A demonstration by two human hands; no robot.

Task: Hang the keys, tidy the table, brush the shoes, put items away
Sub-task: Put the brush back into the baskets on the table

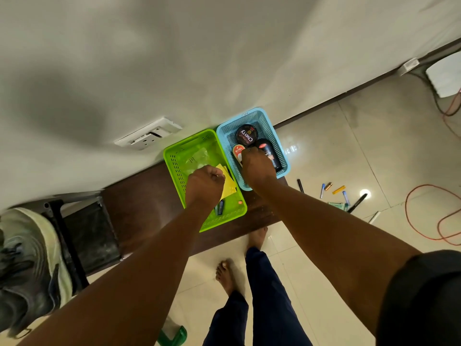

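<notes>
A: Both forearms fill the near view, reaching down to 2 baskets on a dark table. What are the fingers doing?

B: Left hand is curled into a fist over the green basket; a yellow sheet lies just beside its knuckles, but I cannot tell whether the fingers pinch it. Right hand is down inside the blue basket, fingers bent over a Kiwi polish. Whether they clamp it or only touch it is hidden by the back of the hand.

A: What else sits by the right fingers?

B: A round Cherry tin just beyond the fingertips, and a black bottle touching the hand's outer side. Under the left wrist, in the green basket, lies a small blue item, too blurred to name.

A: So how far along?

B: I would judge the putting-away step is in hand: polish things are gathered in the blue basket. Tidying looks unfinished, since pens and markers lie scattered on the floor, well apart from the right hand. A shoe sits on a rack far outside the left hand; whether it is brushed, I cannot say. No keys show.
</notes>
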